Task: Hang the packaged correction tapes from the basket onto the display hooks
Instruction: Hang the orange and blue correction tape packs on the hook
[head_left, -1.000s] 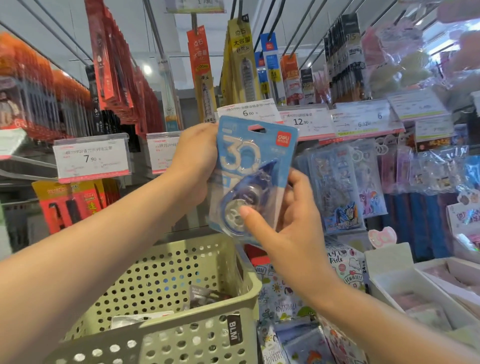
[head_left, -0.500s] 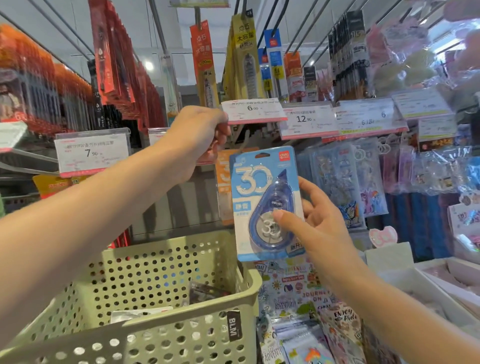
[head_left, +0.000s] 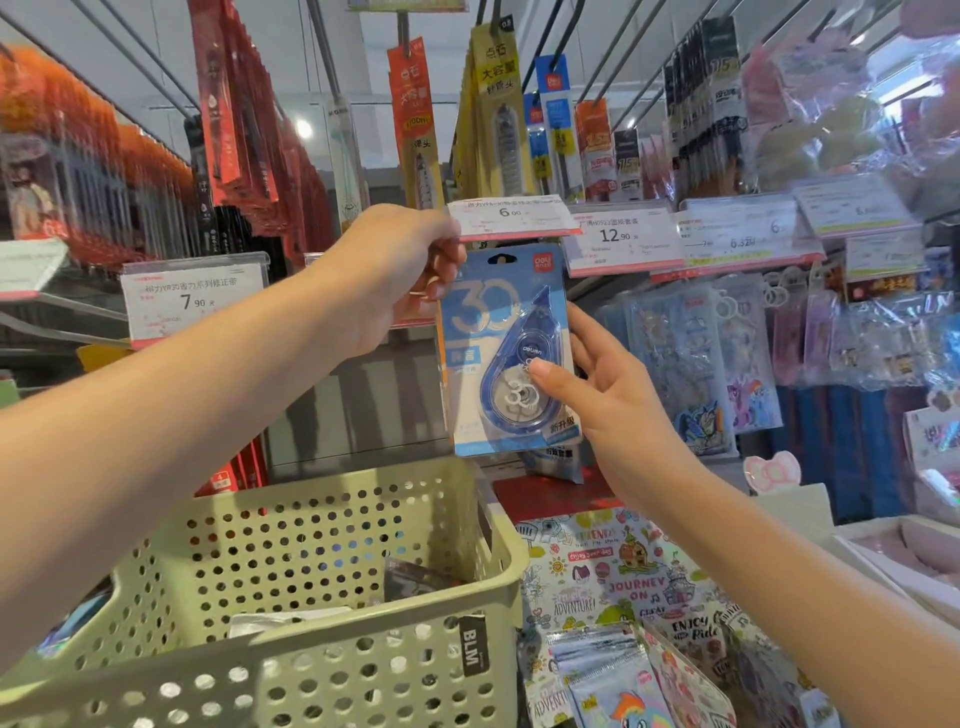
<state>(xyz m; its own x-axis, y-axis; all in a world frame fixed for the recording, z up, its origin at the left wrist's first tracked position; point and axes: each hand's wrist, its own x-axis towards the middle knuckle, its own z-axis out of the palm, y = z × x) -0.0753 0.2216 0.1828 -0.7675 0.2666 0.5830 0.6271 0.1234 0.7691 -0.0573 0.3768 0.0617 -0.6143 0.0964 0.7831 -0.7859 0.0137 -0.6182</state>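
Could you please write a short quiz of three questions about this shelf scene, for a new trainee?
1. True or false: the right hand holds the blue correction tape pack with its thumb on the front.
2. What does the left hand hold up?
A. the 6.00 price tag
B. the basket
C. a red pen pack
3. Fill in: the price tag left of the left arm reads ____.

Key: 1 true; 2 A; 3 7.90
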